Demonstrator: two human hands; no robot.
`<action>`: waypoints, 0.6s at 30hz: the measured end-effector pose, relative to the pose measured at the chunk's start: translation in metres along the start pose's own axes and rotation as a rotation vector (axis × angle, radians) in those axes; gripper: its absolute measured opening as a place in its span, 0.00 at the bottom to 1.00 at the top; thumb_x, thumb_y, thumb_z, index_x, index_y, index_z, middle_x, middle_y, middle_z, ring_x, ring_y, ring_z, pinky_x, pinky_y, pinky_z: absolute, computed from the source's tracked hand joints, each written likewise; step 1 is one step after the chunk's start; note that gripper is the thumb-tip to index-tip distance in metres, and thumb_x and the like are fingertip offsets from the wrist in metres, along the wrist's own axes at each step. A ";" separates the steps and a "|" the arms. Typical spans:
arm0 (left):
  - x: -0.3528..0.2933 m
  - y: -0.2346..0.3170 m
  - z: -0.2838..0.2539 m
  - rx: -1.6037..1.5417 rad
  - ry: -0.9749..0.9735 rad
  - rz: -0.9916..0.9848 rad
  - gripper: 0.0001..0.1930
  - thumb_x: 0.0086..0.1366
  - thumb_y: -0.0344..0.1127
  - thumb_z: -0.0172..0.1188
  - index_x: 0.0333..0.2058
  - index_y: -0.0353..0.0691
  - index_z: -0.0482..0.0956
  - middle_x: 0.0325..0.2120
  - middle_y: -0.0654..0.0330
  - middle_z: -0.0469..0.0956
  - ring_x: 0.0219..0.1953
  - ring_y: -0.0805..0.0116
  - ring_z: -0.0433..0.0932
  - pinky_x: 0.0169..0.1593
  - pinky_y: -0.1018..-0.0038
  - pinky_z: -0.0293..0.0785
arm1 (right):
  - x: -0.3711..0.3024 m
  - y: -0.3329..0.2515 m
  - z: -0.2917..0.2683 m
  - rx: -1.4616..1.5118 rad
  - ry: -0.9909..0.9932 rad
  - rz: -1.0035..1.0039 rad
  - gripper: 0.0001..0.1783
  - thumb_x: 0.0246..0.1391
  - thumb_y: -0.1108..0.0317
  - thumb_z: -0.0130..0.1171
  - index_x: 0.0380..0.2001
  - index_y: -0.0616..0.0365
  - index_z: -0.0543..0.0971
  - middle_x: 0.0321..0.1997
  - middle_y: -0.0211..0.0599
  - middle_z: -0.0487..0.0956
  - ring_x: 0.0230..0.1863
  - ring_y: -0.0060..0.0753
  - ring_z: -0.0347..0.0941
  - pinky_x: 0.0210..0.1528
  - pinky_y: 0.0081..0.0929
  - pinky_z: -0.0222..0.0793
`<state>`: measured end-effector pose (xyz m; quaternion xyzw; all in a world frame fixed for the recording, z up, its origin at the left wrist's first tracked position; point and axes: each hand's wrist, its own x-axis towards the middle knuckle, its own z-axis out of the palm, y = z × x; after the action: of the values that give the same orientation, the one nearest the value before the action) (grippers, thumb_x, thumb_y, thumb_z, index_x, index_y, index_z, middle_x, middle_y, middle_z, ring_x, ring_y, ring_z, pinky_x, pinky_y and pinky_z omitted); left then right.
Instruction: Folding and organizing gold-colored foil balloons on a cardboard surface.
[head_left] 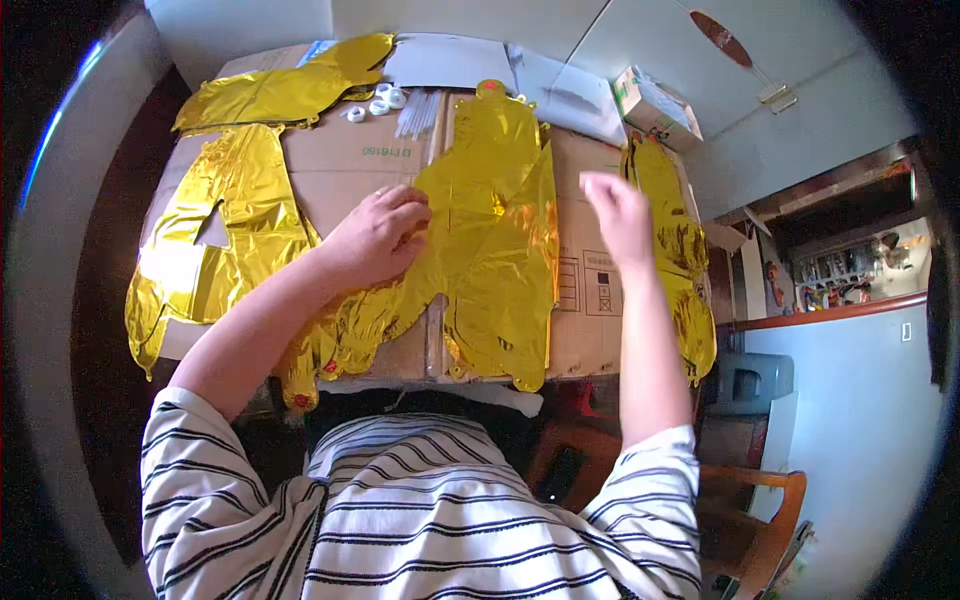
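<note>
A flat, uninflated gold foil balloon (490, 190) lies on the cardboard in the middle, its narrow end with a red spot pointing away from me. My left hand (385, 235) is at its left edge, fingers curled; whatever they hold, if anything, is hidden. To the right of the balloon, my right hand (618, 215) is raised above the cardboard, fingers pressed together; I cannot make out anything in them. Under my left forearm more crumpled gold foil (360, 325) reaches the table's near edge, with red spots on it.
Other flat gold balloons lie at the left (245, 190), far left (290, 90) and right (665, 210) of the cardboard (585, 170). White tape rolls (380, 105) and thin clear sticks (418, 115) sit at the back. A small box (655, 105) stands back right; a wooden chair (785, 510) is lower right.
</note>
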<state>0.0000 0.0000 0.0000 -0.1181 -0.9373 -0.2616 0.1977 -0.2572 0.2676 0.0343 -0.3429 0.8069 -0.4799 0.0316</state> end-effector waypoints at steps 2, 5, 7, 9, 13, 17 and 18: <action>0.003 0.002 0.001 0.027 -0.013 0.028 0.14 0.61 0.32 0.63 0.44 0.34 0.78 0.47 0.47 0.76 0.50 0.46 0.76 0.55 0.57 0.74 | 0.041 0.009 0.003 -0.016 -0.025 0.037 0.16 0.60 0.59 0.66 0.39 0.63 0.85 0.36 0.34 0.85 0.39 0.23 0.78 0.45 0.23 0.72; -0.005 0.004 0.004 0.017 0.013 -0.020 0.14 0.58 0.34 0.64 0.41 0.34 0.79 0.46 0.49 0.76 0.52 0.48 0.74 0.58 0.58 0.71 | 0.087 -0.049 0.020 -0.185 -0.145 0.330 0.18 0.54 0.56 0.69 0.30 0.65 0.84 0.27 0.32 0.81 0.28 0.25 0.73 0.34 0.29 0.70; -0.002 0.008 0.001 0.028 0.012 0.003 0.16 0.58 0.36 0.64 0.43 0.34 0.78 0.48 0.48 0.75 0.54 0.47 0.74 0.59 0.57 0.71 | 0.127 -0.004 0.029 -0.195 -0.239 0.377 0.21 0.49 0.51 0.72 0.27 0.61 0.82 0.22 0.29 0.75 0.22 0.23 0.66 0.25 0.28 0.61; -0.006 0.008 0.002 0.064 0.016 0.005 0.17 0.59 0.36 0.65 0.45 0.35 0.78 0.50 0.47 0.75 0.56 0.45 0.73 0.60 0.56 0.71 | 0.147 0.009 0.045 -0.215 -0.323 0.456 0.22 0.45 0.49 0.74 0.23 0.57 0.80 0.19 0.27 0.72 0.19 0.22 0.62 0.21 0.28 0.55; -0.012 0.006 0.000 0.080 -0.005 0.001 0.19 0.58 0.37 0.66 0.45 0.35 0.78 0.51 0.46 0.74 0.58 0.44 0.72 0.61 0.54 0.70 | 0.147 -0.018 0.057 -0.247 -0.394 0.606 0.20 0.42 0.51 0.76 0.19 0.53 0.77 0.19 0.26 0.72 0.18 0.23 0.61 0.20 0.27 0.52; -0.011 0.010 0.001 0.086 0.001 0.022 0.19 0.57 0.38 0.66 0.45 0.35 0.78 0.50 0.47 0.75 0.58 0.45 0.72 0.62 0.54 0.69 | 0.141 0.007 0.064 -0.132 -0.406 0.586 0.14 0.45 0.56 0.74 0.24 0.53 0.82 0.21 0.25 0.75 0.18 0.21 0.62 0.20 0.24 0.51; -0.012 0.010 0.001 0.093 0.015 0.030 0.19 0.56 0.39 0.66 0.44 0.35 0.78 0.50 0.48 0.75 0.58 0.46 0.73 0.62 0.55 0.68 | 0.142 0.012 0.068 -0.092 -0.416 0.589 0.13 0.46 0.58 0.73 0.26 0.53 0.83 0.22 0.24 0.76 0.18 0.21 0.62 0.21 0.24 0.51</action>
<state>0.0137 0.0075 -0.0009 -0.1208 -0.9451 -0.2157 0.2139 -0.3456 0.1374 0.0281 -0.1871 0.8681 -0.3336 0.3164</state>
